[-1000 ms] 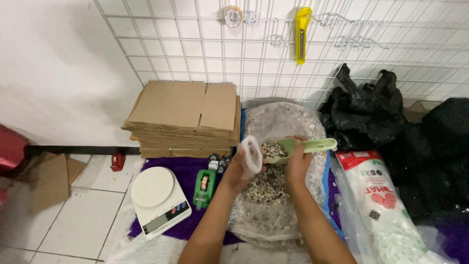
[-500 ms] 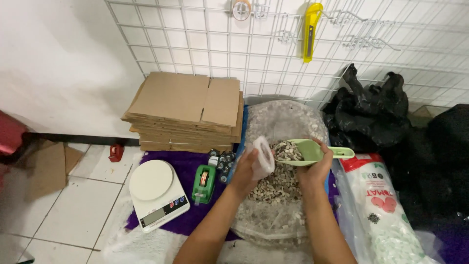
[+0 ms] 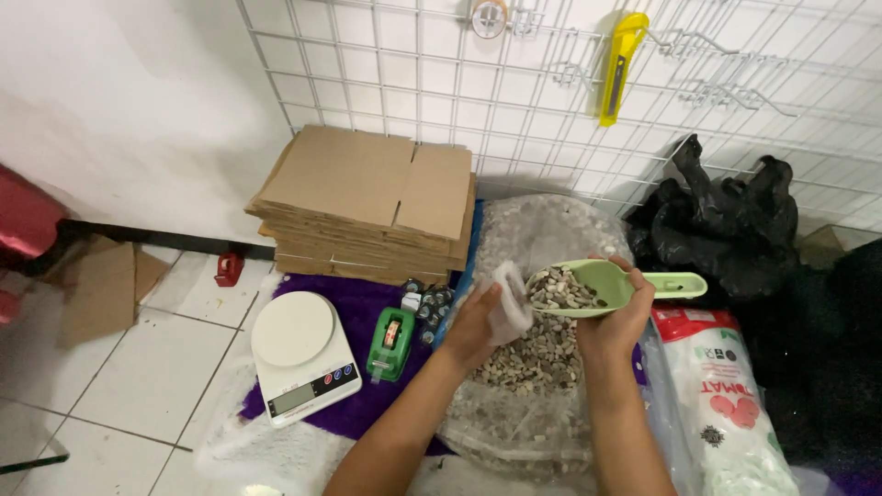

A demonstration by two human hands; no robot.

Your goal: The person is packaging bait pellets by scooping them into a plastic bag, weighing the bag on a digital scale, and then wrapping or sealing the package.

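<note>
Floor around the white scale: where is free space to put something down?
Bare tile lies left of the scale, between it, the flat cardboard piece and the small red object. The purple mat is crowded with the green tape dispenser and small bottles.

My right hand [image 3: 617, 326] covers part of the green scoop [image 3: 588, 287]. The small clear bag [image 3: 508, 298] blurs against my left hand [image 3: 473, 323]. The red object [image 3: 26, 216] and white printed sack [image 3: 730, 404] are cut by frame edges.

White wall [image 3: 119, 110], tiled floor [image 3: 138, 377], wire grid [image 3: 459, 83]
</note>
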